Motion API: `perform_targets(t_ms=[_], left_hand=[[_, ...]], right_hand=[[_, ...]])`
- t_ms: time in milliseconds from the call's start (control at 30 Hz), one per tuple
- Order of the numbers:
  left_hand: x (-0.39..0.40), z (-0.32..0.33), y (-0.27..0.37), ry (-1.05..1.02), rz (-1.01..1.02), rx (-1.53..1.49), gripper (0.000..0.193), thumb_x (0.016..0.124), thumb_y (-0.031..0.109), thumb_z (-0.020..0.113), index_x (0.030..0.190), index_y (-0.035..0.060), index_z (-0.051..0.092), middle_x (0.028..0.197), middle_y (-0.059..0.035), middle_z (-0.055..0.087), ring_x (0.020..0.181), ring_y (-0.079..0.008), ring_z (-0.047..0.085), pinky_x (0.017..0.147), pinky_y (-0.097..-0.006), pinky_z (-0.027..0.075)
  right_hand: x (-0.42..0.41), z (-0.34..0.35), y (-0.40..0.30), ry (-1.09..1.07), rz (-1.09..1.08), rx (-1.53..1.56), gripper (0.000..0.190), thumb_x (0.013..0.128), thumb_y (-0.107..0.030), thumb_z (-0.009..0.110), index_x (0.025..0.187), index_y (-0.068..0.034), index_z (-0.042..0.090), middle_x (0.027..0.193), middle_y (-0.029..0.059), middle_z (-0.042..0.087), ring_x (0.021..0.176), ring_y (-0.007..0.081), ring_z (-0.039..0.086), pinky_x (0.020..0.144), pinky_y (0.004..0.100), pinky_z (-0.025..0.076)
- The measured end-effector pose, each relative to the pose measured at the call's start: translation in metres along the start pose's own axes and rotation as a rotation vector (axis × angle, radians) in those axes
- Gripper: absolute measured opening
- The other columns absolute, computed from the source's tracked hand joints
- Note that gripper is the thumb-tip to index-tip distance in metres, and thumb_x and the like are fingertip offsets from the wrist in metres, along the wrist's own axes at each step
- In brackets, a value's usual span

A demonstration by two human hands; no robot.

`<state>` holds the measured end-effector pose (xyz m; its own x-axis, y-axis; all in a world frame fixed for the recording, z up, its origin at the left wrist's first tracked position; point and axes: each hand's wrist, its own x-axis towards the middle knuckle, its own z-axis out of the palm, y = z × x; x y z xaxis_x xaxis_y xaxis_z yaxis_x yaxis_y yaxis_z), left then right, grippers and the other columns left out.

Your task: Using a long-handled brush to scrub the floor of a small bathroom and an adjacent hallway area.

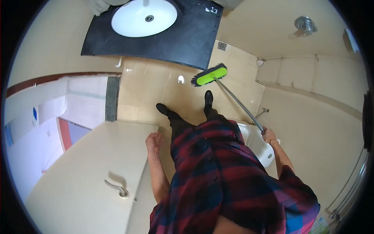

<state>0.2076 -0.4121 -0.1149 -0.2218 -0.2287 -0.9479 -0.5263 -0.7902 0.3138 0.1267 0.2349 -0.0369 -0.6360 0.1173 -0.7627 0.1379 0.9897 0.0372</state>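
Observation:
My right hand [268,135] grips the upper end of a grey metal broom handle [239,102]. The handle slants away to a bright green broom head [211,76] with dark bristles around its edge. That head is over the tiled floor, close to the front right corner of the black countertop; whether the bristles touch the tiles I cannot tell. Hanging beside the edge of the white door [96,163], my left hand [154,142] holds nothing I can see, its fingers loosely curled and partly apart.
A white oval washbasin [143,25] is set in the black countertop [181,48]. Behind my right side stands a white toilet [263,152]. A floor drain [221,46] lies near the far wall. To the left, a dark stone threshold [112,99] crosses the doorway.

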Motion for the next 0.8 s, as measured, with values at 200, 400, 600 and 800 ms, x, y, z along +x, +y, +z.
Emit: perform_targets(t_ms=[200,400,600,800], left_hand=[[0.029,-0.052,0.092,0.131,0.082,0.335,0.047,0.088,0.011,0.047,0.131,-0.0017,0.035,0.115,-0.0187,0.055,0.102,-0.0313,0.059,0.077,-0.0435,0.05],[0.072,-0.147,0.117,0.233,-0.074,0.383,0.03,0.089,0.016,0.043,0.113,-0.0001,0.05,0.107,-0.0153,0.059,0.093,-0.0295,0.06,0.072,-0.0445,0.05],[0.09,-0.172,0.126,0.2,-0.098,0.212,0.026,0.084,0.01,0.049,0.11,0.0058,0.052,0.096,-0.0137,0.059,0.085,-0.0276,0.061,0.066,-0.043,0.049],[0.097,-0.185,0.151,0.251,-0.044,0.095,0.036,0.086,0.014,0.048,0.118,-0.0006,0.047,0.109,-0.0161,0.058,0.093,-0.0318,0.061,0.072,-0.0463,0.049]], right_hand=[[-0.049,0.023,-0.129,-0.304,0.607,0.882,0.032,0.093,-0.026,0.047,0.12,-0.01,0.048,0.055,0.0035,0.043,0.036,0.0126,0.042,0.032,0.0326,0.039],[-0.04,0.047,-0.236,-0.389,0.49,0.958,0.017,0.088,-0.013,0.051,0.087,0.004,0.052,0.051,0.0075,0.047,0.037,0.0173,0.045,0.033,0.035,0.043],[-0.007,0.011,-0.339,-0.537,0.453,1.106,0.013,0.082,-0.003,0.049,0.07,0.001,0.052,0.051,0.0065,0.047,0.039,0.0161,0.047,0.035,0.0316,0.041],[0.004,-0.073,-0.441,-0.96,0.533,1.276,0.015,0.085,-0.009,0.045,0.071,-0.008,0.044,0.051,-0.0015,0.039,0.04,0.0092,0.042,0.036,0.0247,0.034]])
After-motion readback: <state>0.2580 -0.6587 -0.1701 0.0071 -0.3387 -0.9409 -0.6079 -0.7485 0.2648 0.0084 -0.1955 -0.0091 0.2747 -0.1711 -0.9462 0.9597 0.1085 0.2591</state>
